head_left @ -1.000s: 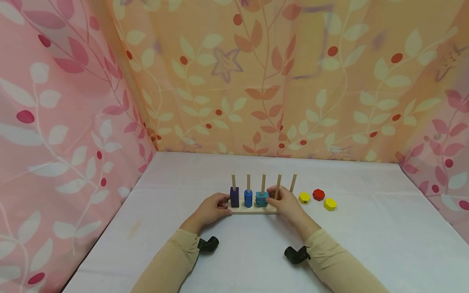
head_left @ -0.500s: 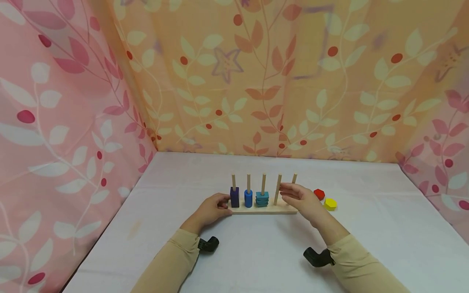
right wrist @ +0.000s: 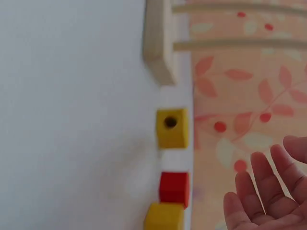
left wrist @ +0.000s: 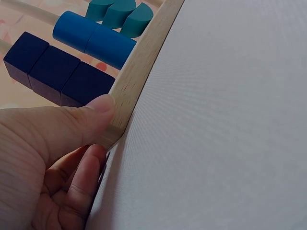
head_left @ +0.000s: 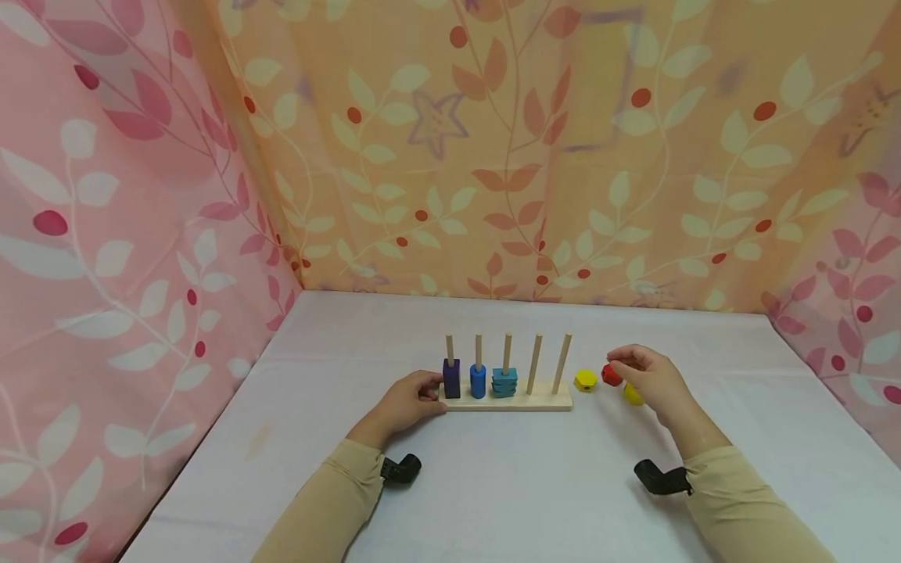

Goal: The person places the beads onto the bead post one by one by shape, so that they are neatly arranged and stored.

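Note:
A wooden peg board (head_left: 542, 405) stands in the middle of the table. My left hand (head_left: 408, 403) grips its left end, thumb on the front edge in the left wrist view. Dark purple square blocks (left wrist: 62, 69) fill the first peg, blue cylinders (left wrist: 93, 38) the second, and teal wavy-sided pieces (head_left: 504, 383) the third. The two right-hand pegs are bare. Over the loose blocks on the right hovers my right hand (head_left: 655, 383), fingers spread and holding nothing. Below it lie a red block (right wrist: 174, 188) and a yellow block (right wrist: 164, 217); another yellow block (right wrist: 171, 132), with a hole, is nearer the board.
White cloth covers the table (head_left: 493, 485). Floral curtains hang behind it (head_left: 493, 195) and along the left side (head_left: 141, 313). A black wrist device (head_left: 401, 470) is on the left sleeve, another (head_left: 662, 477) on the right sleeve.
My right hand has left the teal pieces and moved right, past the bare pegs, to above the red and yellow blocks. The left hand keeps its grip on the board's end.

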A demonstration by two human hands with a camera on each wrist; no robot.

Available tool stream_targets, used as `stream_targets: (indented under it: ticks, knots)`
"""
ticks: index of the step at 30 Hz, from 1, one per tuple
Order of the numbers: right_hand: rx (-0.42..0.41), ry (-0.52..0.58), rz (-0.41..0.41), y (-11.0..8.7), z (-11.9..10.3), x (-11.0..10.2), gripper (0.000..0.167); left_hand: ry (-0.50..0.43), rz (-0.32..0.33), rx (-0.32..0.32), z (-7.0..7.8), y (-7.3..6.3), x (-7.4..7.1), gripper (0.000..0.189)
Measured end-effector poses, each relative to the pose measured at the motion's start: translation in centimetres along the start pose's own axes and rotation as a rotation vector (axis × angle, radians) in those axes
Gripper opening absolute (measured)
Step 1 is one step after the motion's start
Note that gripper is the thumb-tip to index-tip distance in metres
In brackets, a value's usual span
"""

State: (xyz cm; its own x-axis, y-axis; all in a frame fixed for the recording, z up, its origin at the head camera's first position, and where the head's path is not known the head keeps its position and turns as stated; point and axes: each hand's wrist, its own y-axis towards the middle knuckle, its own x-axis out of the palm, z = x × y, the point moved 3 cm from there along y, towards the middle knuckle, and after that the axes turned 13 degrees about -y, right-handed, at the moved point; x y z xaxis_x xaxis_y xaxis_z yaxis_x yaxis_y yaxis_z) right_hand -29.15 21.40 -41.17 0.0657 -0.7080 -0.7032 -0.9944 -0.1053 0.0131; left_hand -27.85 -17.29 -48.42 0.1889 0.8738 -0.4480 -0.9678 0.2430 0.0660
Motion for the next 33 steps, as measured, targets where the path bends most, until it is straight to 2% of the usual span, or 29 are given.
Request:
stream_targets:
  ticks: [6,9,14,18,33]
  knots:
    - [0.128,-0.054,-0.076,1.1,2.1,0.1,0.043,-0.001,-0.003,0.001,0.0,0.0,0.0,0.047]
    - [0.148,-0.101,-0.118,1.9,2.7,0.4,0.048,-0.003,-0.005,-0.006,0.1,0.0,0.0,0.048]
    - [0.129,-0.207,-0.192,2.9,3.3,1.2,0.056,-0.01,-0.009,-0.011,0.2,-0.1,0.0,0.048]
    - [0.132,-0.253,-0.225,3.2,3.5,1.6,0.052,-0.022,-0.007,-0.014,0.3,-0.2,0.0,0.048]
    - [0.006,-0.447,-0.18,2.8,3.0,2.1,0.029,-0.01,-0.004,-0.01,0.3,-0.1,0.0,0.048]
